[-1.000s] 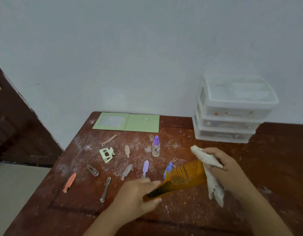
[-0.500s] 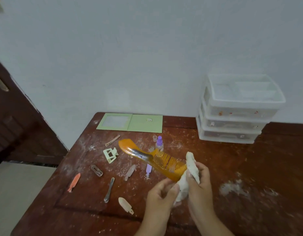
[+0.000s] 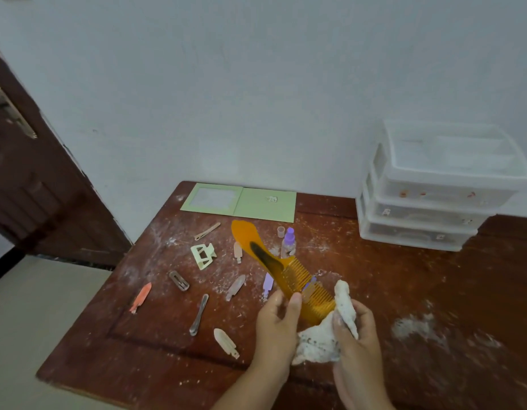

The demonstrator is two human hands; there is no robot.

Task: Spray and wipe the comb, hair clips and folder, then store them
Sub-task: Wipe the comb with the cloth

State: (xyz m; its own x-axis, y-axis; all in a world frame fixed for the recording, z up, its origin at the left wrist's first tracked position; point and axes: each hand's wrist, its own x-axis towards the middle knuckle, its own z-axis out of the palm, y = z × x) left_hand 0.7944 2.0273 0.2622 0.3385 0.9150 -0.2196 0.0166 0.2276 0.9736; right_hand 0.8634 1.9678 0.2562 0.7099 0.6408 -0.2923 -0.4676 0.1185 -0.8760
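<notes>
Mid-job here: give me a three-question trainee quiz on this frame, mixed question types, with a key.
1. True or false: the orange comb lies flat on the table.
2. What does the right hand hold? A) spray bottle B) white cloth C) green folder
3. Fill in: the clear drawer unit has ___ tiers.

Key:
1. False; the left hand holds it raised, at its toothed end.
2. B, the white cloth; the spray bottle and green folder rest on the table.
3. Three.

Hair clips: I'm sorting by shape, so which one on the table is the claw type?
The pale green clip, left of the comb; it alone has open, blocky jaws, the rest being flat slim clips.
</notes>
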